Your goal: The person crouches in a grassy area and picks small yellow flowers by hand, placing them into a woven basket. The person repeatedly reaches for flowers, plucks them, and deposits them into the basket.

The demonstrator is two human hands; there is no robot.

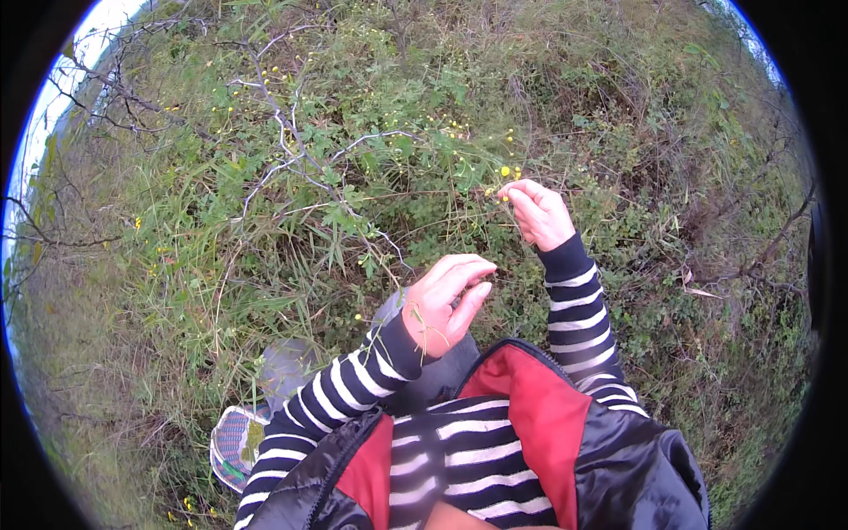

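My right hand (pixel 540 212) pinches a thin stem with small round yellow flower heads (pixel 505 171) between thumb and fingertips. Lower and to the left is my left hand (pixel 447 301), half curled, with a gap between thumb and fingertips. The inside of its palm is hidden, so whether it holds anything cannot be seen. Across the left wrist hangs a thin green sprig (pixel 424 319). More yellow flower heads (pixel 457 124) show among the greenery beyond my hands.
A bare, forked branch (pixel 291 129) reaches down from the upper left toward my left hand. Another dry branch (pixel 762 265) stands at the right. By my left elbow, a woven basket (pixel 228 430) holds yellow-green material. Dense grass and leafy plants surround my knees.
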